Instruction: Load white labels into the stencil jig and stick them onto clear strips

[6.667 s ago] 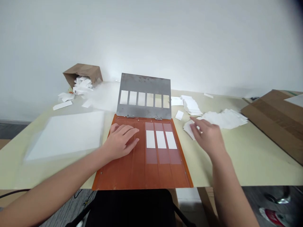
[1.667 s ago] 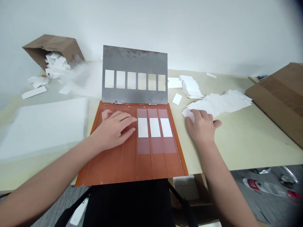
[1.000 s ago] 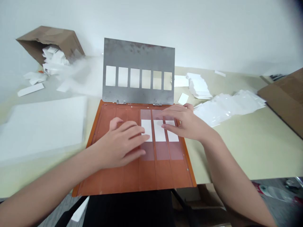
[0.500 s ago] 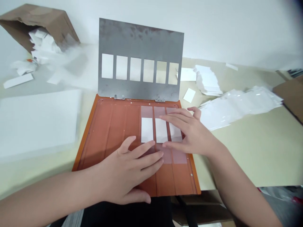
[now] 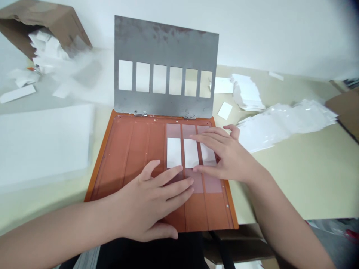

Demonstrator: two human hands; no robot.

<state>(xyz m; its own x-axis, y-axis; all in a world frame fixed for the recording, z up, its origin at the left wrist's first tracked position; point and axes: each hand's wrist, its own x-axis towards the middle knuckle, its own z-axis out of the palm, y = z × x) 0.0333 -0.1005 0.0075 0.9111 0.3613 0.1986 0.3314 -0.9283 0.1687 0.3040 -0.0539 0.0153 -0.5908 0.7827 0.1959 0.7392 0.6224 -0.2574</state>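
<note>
Right hand (image 5: pixel 224 157) seemingly touching white strips (image 5: pixel 174 153), left hand (image 5: pixel 148 201) on orange board (image 5: pixel 134 149).

The hinged board (image 5: pixel 134 149) is a burnt orange, ribbed with darker vertical lines. Three translucent strips (image 5: pixel 173 130) on it take a pinkish tint from that orange, and three white paper slips (image 5: pixel 174 153) form a bright row across them. Above, the steel plate (image 5: pixel 165 41) is dull grey, blotched rust-brown along its top edge, with a row of six rectangular windows. The cardboard box (image 5: pixel 56 22) is plain tan-brown, the pile of glossy sleeves (image 5: pixel 283 125) white, and the tabletop (image 5: pixel 303 175) pale yellow-green.
</note>
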